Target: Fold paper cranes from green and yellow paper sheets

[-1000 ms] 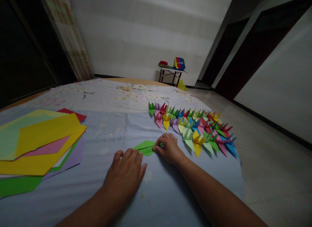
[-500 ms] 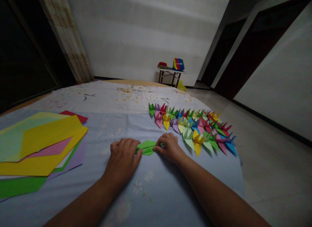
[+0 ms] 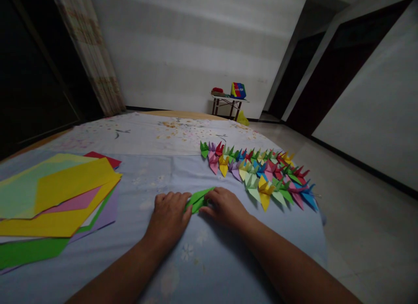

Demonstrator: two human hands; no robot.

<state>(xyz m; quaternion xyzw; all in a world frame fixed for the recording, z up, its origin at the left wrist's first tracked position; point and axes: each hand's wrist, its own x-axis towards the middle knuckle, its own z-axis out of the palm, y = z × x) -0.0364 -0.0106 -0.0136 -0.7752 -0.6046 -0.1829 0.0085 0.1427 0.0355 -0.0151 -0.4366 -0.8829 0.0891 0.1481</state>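
Observation:
A folded green origami paper (image 3: 197,201) lies between my two hands on the blue floral cloth. My left hand (image 3: 171,212) pinches its left end, with the thumb along the near edge. At the right end, my right hand (image 3: 224,207) has its fingers curled over the paper and the thumb low at the near side. Part of the paper is hidden under the right fingers. To the right of my hands stand several rows of finished paper cranes (image 3: 266,193) in many colours.
Several large sheets of coloured paper (image 3: 75,182) lie overlapping at the left. A white floral cloth (image 3: 146,134) covers the table's far part. Beyond it, a small table (image 3: 230,99) by the wall holds a colourful box (image 3: 238,90).
My right hand has moved left and curled further over the green paper, which now looks narrower and slanted. My left hand still holds the left end. The view has shifted slightly.

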